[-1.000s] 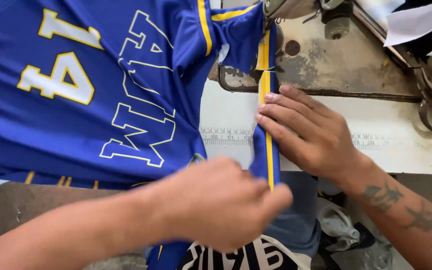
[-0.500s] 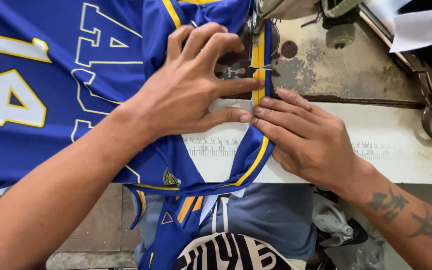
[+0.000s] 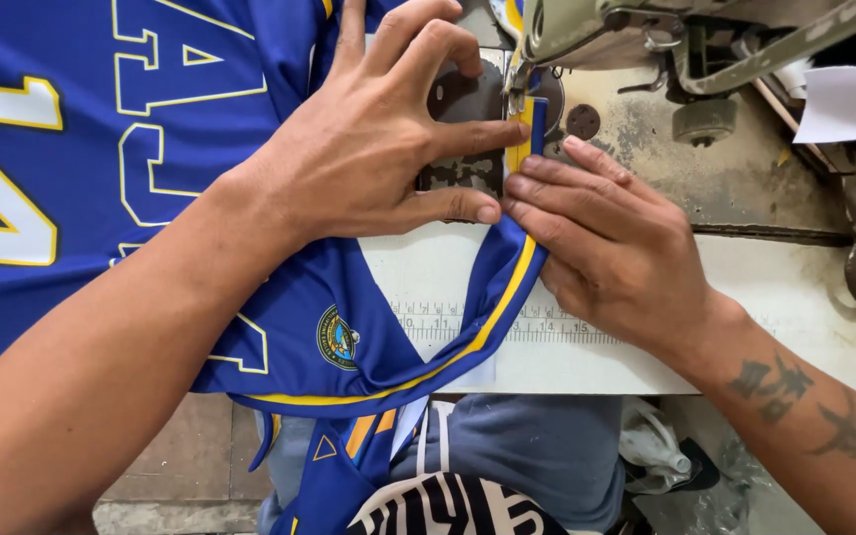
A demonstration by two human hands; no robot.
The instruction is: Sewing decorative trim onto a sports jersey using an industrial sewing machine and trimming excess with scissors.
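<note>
A blue sports jersey with yellow-edged white lettering and a round crest lies spread over the left of the sewing table. My left hand presses flat on it, fingers spread, fingertips at the yellow-trimmed edge under the presser foot. My right hand lies palm down on the right of that trim, fingers pinning the strip against the machine bed. The trimmed edge curves down and left from between both hands towards my lap.
A worn grey sewing machine stands at the top right, its stained bed beside my right hand. A white table top carries a printed ruler strip. A white paper lies at the far right.
My left hand has come up from the jersey's lower edge and now presses on the cloth by the needle. The jersey has slid left and down. My right hand has stayed on the trim.
</note>
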